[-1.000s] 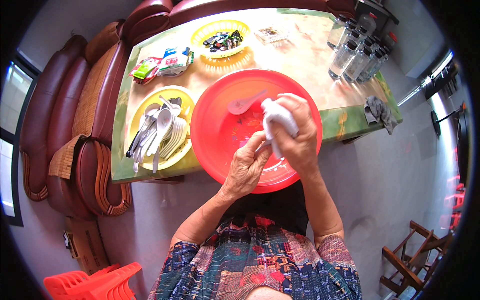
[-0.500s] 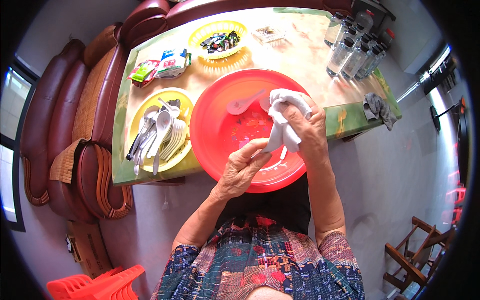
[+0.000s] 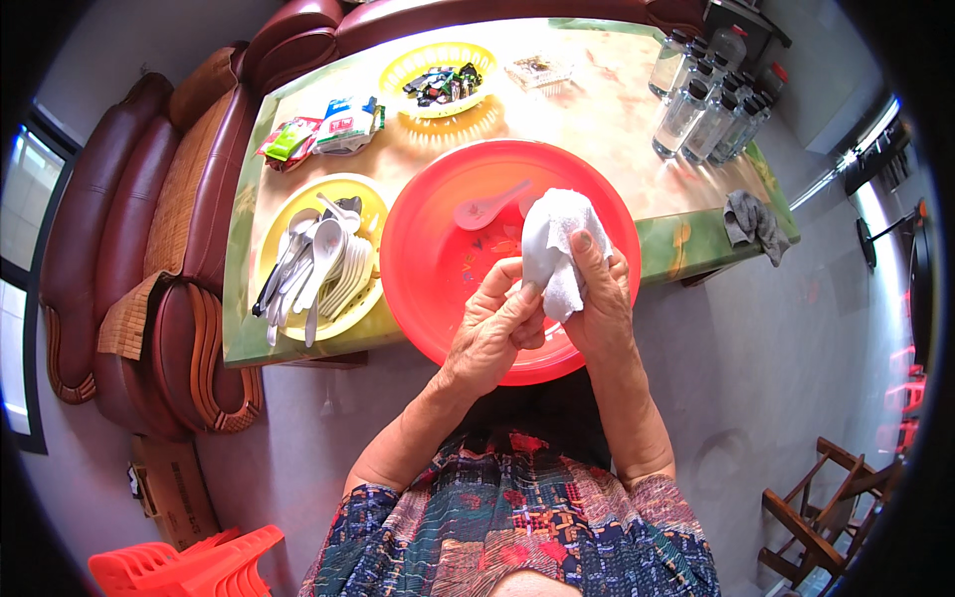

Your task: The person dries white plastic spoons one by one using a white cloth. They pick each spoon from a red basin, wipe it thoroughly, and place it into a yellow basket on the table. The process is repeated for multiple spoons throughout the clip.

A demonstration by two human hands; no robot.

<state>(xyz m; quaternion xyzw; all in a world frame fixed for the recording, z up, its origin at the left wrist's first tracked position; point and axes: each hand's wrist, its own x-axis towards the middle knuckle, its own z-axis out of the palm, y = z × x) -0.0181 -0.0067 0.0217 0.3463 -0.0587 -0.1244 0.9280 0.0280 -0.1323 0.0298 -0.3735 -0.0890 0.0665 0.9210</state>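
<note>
Over a red plastic basin [image 3: 428, 298], my right hand [image 3: 604, 298] is closed round a white cloth [image 3: 562, 211], thumb laid on top. My left hand [image 3: 492, 328] pinches the low end of what looks like a white spoon [image 3: 535, 254]; its smooth side shows next to the cloth, and the rest is covered. Another white spoon [image 3: 480, 211] lies in the basin, with part of a further white piece beside it, half hidden by the cloth. Left of the basin, a yellow basket [image 3: 366, 204] holds several white spoons and other utensils.
On the table [image 3: 597, 119] stand a second yellow basket [image 3: 398, 72] with small dark packets, coloured packages [image 3: 348, 124], a clear box [image 3: 537, 70] and several black-capped bottles [image 3: 681, 117]. A grey rag [image 3: 753, 224] hangs over the right edge. Red stools [image 3: 199, 565] and a wooden frame [image 3: 816, 517] stand below.
My right hand has moved left and turned, its thumb now on top of the cloth. My left hand has shifted slightly right, so the hands are closer together.
</note>
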